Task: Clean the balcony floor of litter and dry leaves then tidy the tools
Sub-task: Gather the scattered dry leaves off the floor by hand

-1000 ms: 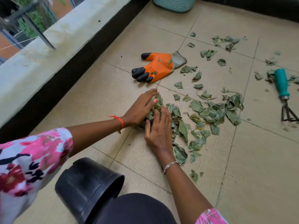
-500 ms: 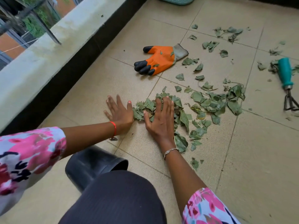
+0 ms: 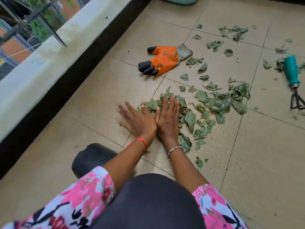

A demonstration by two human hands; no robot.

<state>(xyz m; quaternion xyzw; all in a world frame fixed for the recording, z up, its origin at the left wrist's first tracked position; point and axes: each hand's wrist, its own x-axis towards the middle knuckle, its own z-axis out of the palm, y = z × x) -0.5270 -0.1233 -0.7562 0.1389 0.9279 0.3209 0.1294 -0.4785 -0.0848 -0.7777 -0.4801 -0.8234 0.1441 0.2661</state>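
Note:
A pile of dry green leaves (image 3: pixel 212 104) lies spread on the beige tiled floor (image 3: pixel 92 96) in the middle of the view. My left hand (image 3: pixel 138 121) lies flat on the tile at the pile's left edge, fingers spread, holding nothing. My right hand (image 3: pixel 166 119) lies flat right beside it, palm down on the leaves, fingers together and pointing away. More loose leaves (image 3: pixel 231 33) are scattered farther back. An orange glove with black fingertips (image 3: pixel 163 61) lies beyond the pile. A hand rake with a teal handle (image 3: pixel 292 73) lies at the right edge.
A black pot (image 3: pixel 89 158) lies on its side near my left forearm, partly hidden by my knee. A low wall (image 3: pixel 54 52) with a black base runs along the left. A teal basket (image 3: pixel 179 0) stands at the far top edge.
My left hand has moved right until it touches my right hand at the pile's edge. My right hand stays flat on the leaves. The camera has shifted slightly.

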